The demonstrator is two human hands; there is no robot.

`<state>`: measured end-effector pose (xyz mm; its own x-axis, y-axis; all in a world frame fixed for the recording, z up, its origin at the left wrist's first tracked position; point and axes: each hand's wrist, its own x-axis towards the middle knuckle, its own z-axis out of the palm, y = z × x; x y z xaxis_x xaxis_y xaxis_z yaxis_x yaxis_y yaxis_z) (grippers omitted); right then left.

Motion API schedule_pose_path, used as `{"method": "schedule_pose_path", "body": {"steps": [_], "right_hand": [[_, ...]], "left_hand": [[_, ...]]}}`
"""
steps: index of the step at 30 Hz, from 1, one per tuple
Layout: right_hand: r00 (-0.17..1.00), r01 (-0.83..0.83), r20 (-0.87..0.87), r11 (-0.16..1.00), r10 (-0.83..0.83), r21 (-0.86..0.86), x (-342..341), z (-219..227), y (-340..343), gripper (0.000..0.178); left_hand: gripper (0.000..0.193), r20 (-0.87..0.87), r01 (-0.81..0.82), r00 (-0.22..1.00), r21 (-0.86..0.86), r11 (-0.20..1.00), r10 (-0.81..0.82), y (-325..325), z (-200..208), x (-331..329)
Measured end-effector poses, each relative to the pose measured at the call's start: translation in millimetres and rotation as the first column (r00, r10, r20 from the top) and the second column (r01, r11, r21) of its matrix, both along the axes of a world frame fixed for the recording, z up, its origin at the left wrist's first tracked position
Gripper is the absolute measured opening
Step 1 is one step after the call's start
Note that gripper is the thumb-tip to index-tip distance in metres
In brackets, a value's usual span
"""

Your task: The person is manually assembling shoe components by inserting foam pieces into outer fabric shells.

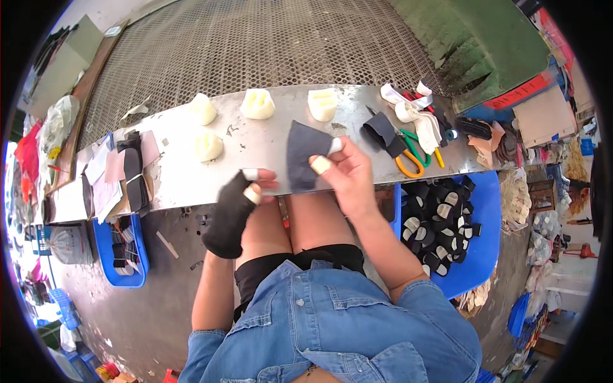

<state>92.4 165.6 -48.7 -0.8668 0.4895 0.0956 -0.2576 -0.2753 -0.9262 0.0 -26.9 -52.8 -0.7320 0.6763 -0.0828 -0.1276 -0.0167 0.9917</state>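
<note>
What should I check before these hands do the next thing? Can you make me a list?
1. Right hand free: not ok; it pinches a dark blue-grey piece.
2. Left hand wearing the black covering, or just holding it: cannot tell.
3. Right thumb wrapped: ok; pale wrapping is around it.
4. Yellow loop handle apart from both hands: ok; it lies on the metal table.
5. Cream blocks apart from both hands: ok; four sit on the table.

A head-worn fisheye camera looked steeply down over shirt (325,319) and lap (319,220) to the nearby bench (262,142), mesh (274,48) beyond.
</note>
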Motion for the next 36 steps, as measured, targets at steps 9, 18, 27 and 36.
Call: {"method": "schedule_pose_path", "body": {"steps": [9, 18, 27, 36], "right_hand": [[0.983, -0.182, -0.142, 0.762, 0.119, -0.621, -5.0, 3.4, -13.2, 0.036], [0.999, -0.01, 0.043, 0.965, 0.022, -0.261, -13.0, -5.7, 14.7, 0.017], [0.995, 0.014, 0.103, 0.976, 0.009, -0.217, -13.2, -2.1, 6.9, 0.019], [0.999, 0.02, -0.025, 0.973, -0.026, -0.23, -1.4, -4.0, -27.1, 0.021]], "left_hand": [[0.018, 0.091, 0.304, 0.949, -0.01, 0.953, -0.301, 8.3, 27.0, -9.6], [0.017, 0.101, 0.169, 0.983, -0.184, 0.968, -0.153, -21.2, 28.3, -34.2], [0.027, 0.448, -0.058, 0.893, 0.193, 0.979, -0.035, -25.2, -16.2, -32.9], [0.056, 0.644, -0.039, 0.665, 0.536, 0.843, -0.379, 22.8, -47.3, 36.1]]}}
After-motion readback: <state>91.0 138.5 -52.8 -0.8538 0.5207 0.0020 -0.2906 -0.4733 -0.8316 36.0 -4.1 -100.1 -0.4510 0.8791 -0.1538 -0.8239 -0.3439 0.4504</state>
